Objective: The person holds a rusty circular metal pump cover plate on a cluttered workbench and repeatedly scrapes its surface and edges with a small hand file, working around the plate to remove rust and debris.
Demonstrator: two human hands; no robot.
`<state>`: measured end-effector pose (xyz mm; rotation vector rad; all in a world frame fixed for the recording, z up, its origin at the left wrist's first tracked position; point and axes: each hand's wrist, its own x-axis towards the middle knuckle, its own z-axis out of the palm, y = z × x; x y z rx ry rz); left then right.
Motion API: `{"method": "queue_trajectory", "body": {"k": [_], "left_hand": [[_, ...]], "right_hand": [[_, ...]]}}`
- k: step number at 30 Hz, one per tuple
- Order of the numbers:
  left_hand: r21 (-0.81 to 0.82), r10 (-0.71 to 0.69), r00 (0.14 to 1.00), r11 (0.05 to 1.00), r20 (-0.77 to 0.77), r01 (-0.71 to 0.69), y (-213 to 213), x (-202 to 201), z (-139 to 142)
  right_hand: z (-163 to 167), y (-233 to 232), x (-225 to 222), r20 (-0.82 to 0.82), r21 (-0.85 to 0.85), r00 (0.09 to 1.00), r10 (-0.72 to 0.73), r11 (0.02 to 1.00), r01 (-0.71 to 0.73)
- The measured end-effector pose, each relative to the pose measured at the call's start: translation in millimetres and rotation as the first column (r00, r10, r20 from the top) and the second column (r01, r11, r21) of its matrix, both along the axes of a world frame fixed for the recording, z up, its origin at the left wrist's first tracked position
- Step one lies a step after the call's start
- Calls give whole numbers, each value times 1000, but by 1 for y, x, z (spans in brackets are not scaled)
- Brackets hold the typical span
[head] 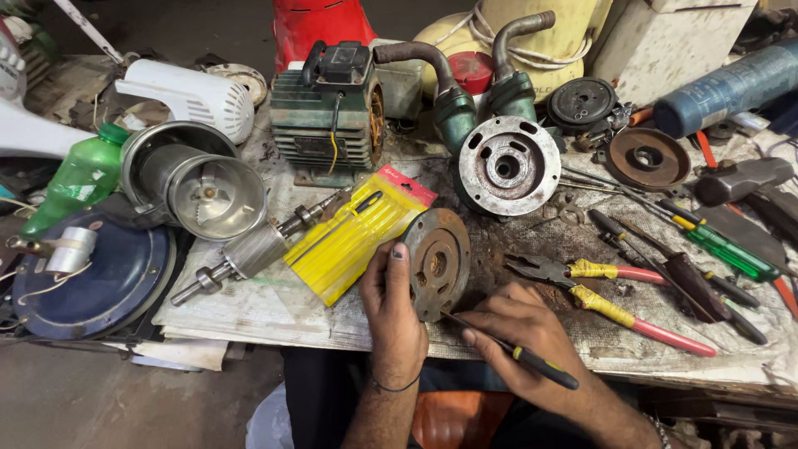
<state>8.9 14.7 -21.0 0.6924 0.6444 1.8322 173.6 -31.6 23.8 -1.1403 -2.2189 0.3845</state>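
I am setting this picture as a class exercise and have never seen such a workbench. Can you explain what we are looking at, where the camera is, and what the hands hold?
There is one picture, taken by a camera on the person's head, looking down at a cluttered workbench.

The left hand steadies a rusty round metal plate, tilted on edge. The right hand holds a thin tool with a black and yellow handle, its tip against the plate.

Beside them lie a flat yellow packet, a silver metal shaft with a thick middle, and pliers with pink handles wrapped in yellow tape. Behind stand a green ribbed electric motor, a round grey pump housing and a green plastic bottle.
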Motion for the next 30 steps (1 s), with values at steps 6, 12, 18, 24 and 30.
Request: {"method": "queue_trajectory", "body": {"k": [6, 12, 18, 24, 30], "left_hand": [[11, -14, 1000, 1000, -26, 15, -2, -2, 3], [4, 63, 991, 998, -114, -63, -1, 0, 3], [13, 32, 996, 999, -83, -31, -3, -1, 4], [-6, 5, 999, 1000, -33, -5, -1, 0, 4], [17, -28, 1000, 999, -9, 28, -3, -2, 3]], "right_hand": [[-1, -1, -2, 39, 112, 988, -149, 983, 143], [-1, -1, -2, 42, 31, 986, -160, 987, 159], [-3, 1, 0, -20, 39, 1000, 6, 999, -5], [-4, 0, 0, 42, 53, 999, -25, 998, 23], [-2, 0, 0, -20, 37, 997, -71, 997, 72]]}}
